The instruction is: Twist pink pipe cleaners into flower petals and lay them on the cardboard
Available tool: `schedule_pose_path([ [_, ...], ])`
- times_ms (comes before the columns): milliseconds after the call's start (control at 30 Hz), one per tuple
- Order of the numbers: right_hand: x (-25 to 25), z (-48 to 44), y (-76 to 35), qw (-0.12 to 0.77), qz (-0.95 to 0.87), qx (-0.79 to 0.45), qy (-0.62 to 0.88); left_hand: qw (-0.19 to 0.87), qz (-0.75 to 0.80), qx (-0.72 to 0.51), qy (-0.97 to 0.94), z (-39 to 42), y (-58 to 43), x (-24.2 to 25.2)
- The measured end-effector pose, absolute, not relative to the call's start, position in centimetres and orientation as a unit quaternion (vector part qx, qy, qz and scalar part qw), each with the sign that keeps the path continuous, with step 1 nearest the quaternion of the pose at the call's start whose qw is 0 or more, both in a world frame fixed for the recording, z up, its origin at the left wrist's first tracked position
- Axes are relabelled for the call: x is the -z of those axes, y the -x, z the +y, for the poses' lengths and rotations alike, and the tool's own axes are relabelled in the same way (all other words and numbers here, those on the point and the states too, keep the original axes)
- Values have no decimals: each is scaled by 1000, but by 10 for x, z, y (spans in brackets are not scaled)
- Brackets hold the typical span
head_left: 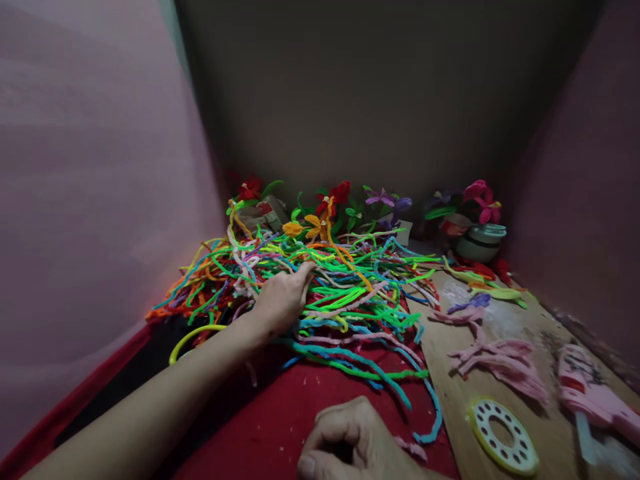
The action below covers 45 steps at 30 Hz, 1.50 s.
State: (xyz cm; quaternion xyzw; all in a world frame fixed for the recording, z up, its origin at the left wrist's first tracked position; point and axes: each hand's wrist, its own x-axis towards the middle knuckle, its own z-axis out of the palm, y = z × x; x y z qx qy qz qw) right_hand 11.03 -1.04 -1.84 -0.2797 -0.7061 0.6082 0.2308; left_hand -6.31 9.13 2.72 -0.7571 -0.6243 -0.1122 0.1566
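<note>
1. Head view: the left hand [284,301] lies on the tangled pile of multicoloured fuzzy pipe cleaners [350,287]. Its fingertips are sunk among the strands, so whether they pinch one cannot be told.
2. The right hand [350,443] is curled into a fist on the red cloth [280,413], nearer the camera than the pile. Nothing shows inside it.
3. To the right of that fist, a round perforated pale plastic disc [504,437] lies on the brown wooden board [450,400].

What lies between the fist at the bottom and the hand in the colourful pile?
In the head view, between the right hand and the left hand, mostly red cloth, crossed by stray blue and green pipe cleaners.
</note>
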Motion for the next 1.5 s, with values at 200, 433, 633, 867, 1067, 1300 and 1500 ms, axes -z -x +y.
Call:
schedule_pose_path([
  [200, 19, -10, -110, 237, -707, -604, 280, 216, -568, 78, 790, 116, 55, -25],
  [433, 19, -8, -111, 241, -715, -601, 264, 273, -460, 123, 836, 103, 70, -15],
  [633, 17, -10, -110, 215, -717, -602, 279, 309, -431, 128, 838, 90, 73, -9],
  [867, 17, -11, -109, 227, -707, -609, 278, 221, -449, 86, 861, 89, 66, -3],
  [1067, 16, -11, -109, 225, -712, -602, 281, 208, -452, 55, 866, 80, 59, -3],
  [1300, 11, -13, -110, 218, -710, -603, 292, 199, -450, 56, 869, 80, 60, -1],
  [1500, 12, -14, -110, 199, -720, -586, 314, 222, -449, 117, 858, 82, 65, 0],
])
